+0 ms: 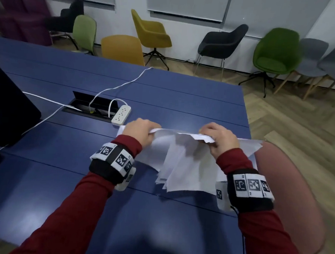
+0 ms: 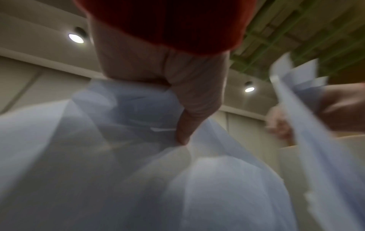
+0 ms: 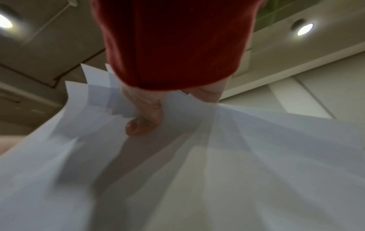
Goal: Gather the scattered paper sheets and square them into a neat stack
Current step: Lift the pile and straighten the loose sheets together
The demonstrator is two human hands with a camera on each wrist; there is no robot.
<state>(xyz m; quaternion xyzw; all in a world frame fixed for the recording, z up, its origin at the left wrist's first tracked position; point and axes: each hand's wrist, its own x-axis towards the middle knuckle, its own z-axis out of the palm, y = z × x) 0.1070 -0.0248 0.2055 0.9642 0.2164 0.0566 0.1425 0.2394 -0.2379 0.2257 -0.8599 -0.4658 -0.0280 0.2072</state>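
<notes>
Several white paper sheets (image 1: pixel 188 163) hang as a loose, fanned bundle above the blue table (image 1: pixel 126 85). My left hand (image 1: pixel 142 132) grips their top edge on the left, and my right hand (image 1: pixel 217 137) grips it on the right. Their lower edges are uneven and reach down to the tabletop. In the left wrist view my thumb presses into the paper sheets (image 2: pixel 138 179). In the right wrist view my right hand's thumb pinches the fanned paper sheets (image 3: pixel 217 164), whose corners stick out at different angles.
A white power strip (image 1: pixel 121 114) with its cable lies beside an open cable hatch (image 1: pixel 89 106) behind the hands. A dark laptop (image 1: pixel 5 107) stands at the left. The table's right edge (image 1: pixel 245 120) is close to my right hand. A pink chair back (image 1: pixel 288 193) is at the right.
</notes>
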